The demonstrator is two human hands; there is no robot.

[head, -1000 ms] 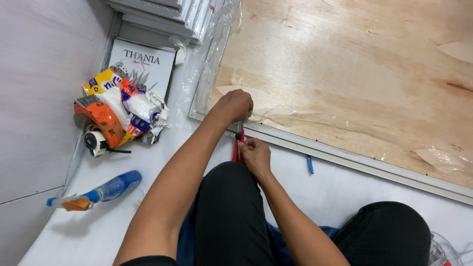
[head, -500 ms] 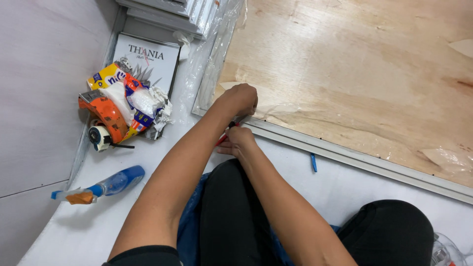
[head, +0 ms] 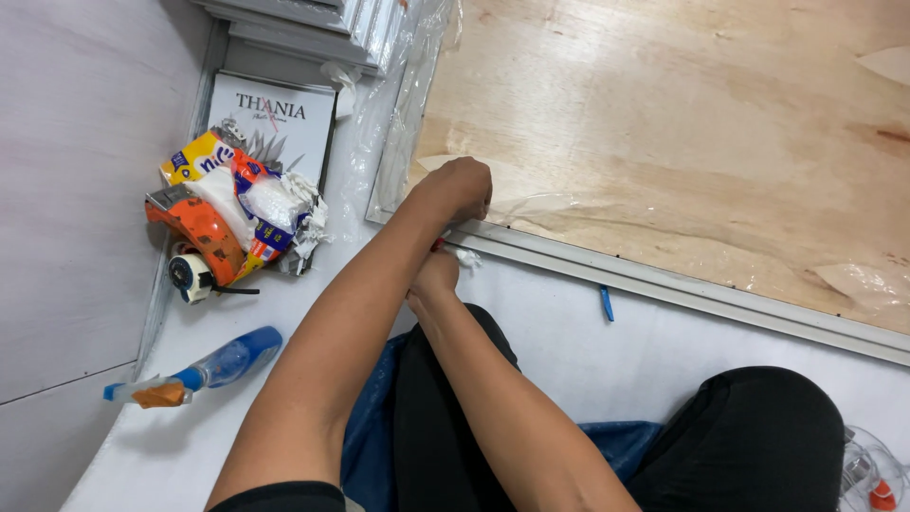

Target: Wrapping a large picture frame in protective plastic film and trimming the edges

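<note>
1. The left hand [head: 460, 190] rests knuckles-up on the near corner of the plywood panel [head: 682, 123], fingers curled shut and pressing down where the wood meets the pale frame strip [head: 664, 284]; whether anything lies under the fingers cannot be told.
2. The right hand [head: 434, 275] sits just below the strip, touching the left forearm, curled around a small tool of which only a red bit [head: 438, 245] shows. A small white scrap [head: 466, 256] lies at its fingertips against the strip.
3. Judging by the clear plastic film [head: 559, 204], the peeling is partly done: most of the wood face looks bare, while loose, wrinkled film clings along the near edge and at the far right end [head: 853, 280].
4. What seems left is the run of film along the strip, from the hands' corner rightward.
5. Well apart on the white floor [head: 550, 332]: a small blue item [head: 607, 303] below the strip, a blue spray bottle [head: 204, 370], an orange tape dispenser [head: 194, 237] beside crumpled wrappers [head: 265, 204].
</note>
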